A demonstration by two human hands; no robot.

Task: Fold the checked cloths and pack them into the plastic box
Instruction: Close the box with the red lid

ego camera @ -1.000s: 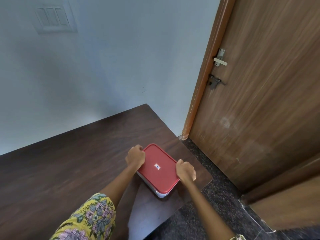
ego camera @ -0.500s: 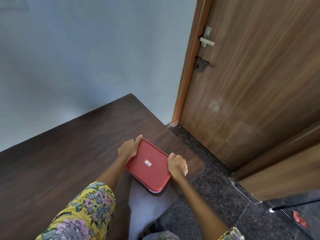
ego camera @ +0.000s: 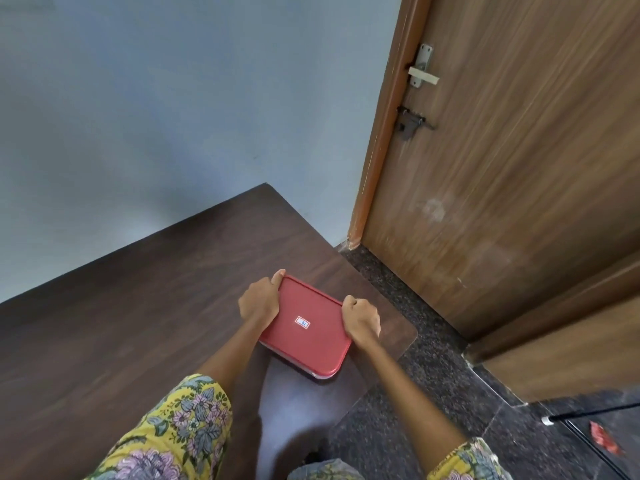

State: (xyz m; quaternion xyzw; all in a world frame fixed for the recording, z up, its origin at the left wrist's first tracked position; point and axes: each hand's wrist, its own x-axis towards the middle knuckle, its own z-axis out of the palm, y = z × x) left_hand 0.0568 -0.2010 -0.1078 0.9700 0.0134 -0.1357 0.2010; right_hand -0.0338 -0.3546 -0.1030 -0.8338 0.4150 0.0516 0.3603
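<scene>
Dark wooden table (ego camera: 121, 323) beside a door (ego camera: 519, 168): left hand (ego camera: 259, 301) and right hand (ego camera: 360, 318) clamp the red-lidded plastic box (ego camera: 304, 327), lying diagonally from far-left to near-right.

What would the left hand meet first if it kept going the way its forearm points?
Nothing soon: past the left hand, which grips the red lid's left edge, bare table runs up to the wall. The wall looks like the first obstacle, though depth is hard to judge.

Left hand (ego camera: 259, 301), right hand (ego camera: 360, 318): fists curled, apparently gripping, arms extended.
</scene>
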